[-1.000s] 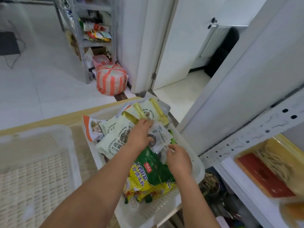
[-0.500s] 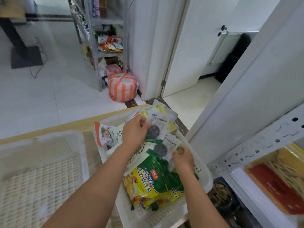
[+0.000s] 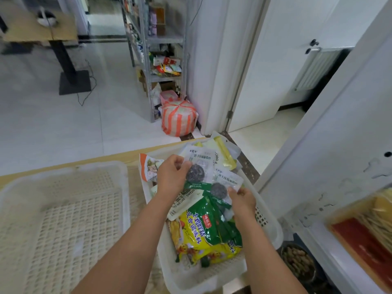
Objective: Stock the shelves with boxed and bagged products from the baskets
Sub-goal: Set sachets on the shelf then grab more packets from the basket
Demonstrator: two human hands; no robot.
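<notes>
Your left hand (image 3: pixel 172 175) pinches the left edge of a white disc packet (image 3: pixel 199 164), held over the twelve o'clock end of the right basket (image 3: pixel 273 232). Your right hand (image 3: pixel 241 200), at four o'clock from it, grips the corner of a second disc packet (image 3: pixel 227 182) just below the first. Under both lies a green-and-yellow seasoning bag (image 3: pixel 203 236), filling the basket's six o'clock end, with white sachets and yellow-striped packs crowded around. At nine o'clock sits the left basket (image 3: pixel 63 219). At three o'clock the white shelf upright (image 3: pixel 339 187) stands close, and the tray on its shelf is cut off by the frame. Far off at twelve, a striped sack (image 3: pixel 178 117) leans by a grey rack (image 3: pixel 165 39). The small print is blurred, and whatever lies beneath the bags is hidden. A second ago only one disc packet showed, under your left fingers. Now the two are fanned apart, one in each hand.
</notes>
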